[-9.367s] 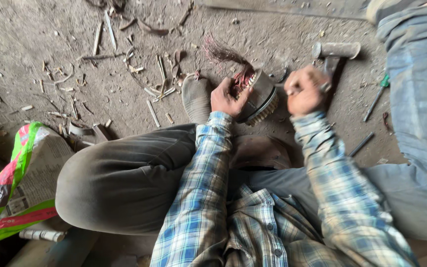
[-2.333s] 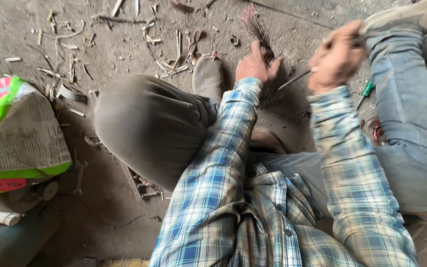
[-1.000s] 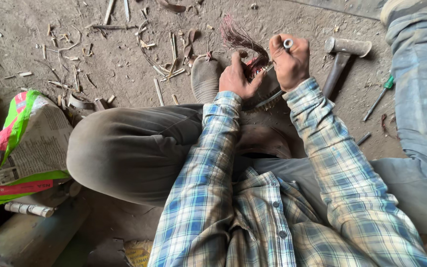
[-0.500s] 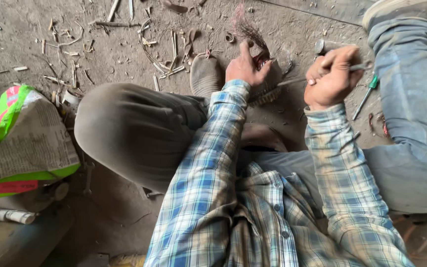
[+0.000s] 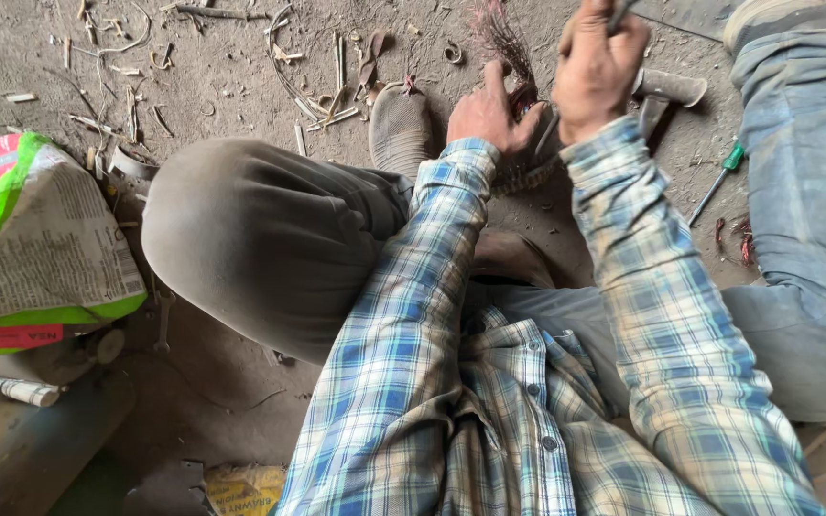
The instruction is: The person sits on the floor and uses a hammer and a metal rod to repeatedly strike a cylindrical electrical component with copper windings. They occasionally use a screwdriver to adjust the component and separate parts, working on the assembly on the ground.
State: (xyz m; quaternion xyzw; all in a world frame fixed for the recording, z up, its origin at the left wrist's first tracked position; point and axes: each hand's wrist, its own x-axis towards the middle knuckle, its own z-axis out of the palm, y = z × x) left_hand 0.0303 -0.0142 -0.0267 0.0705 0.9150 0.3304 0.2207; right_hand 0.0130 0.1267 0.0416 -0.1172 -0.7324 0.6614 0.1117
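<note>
A stiff, light bundle of reddish bristles (image 5: 507, 43) was pinned against the shoe (image 5: 403, 129) by the closed left hand (image 5: 489, 115); a thin rod (image 5: 617, 14) was clenched in the right hand (image 5: 597, 67). The bound base seemed the firmest hold.

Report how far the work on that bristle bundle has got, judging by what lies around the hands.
Done: split cane strips and offcuts litter the dirt floor. In hand: the left hand pins a reddish bristle bundle against the shoe sole, while the right hand is raised, gripping a thin tool. Left: the bristle tips are loose and splayed; the hammer and green-handled screwdriver lie unused.
</note>
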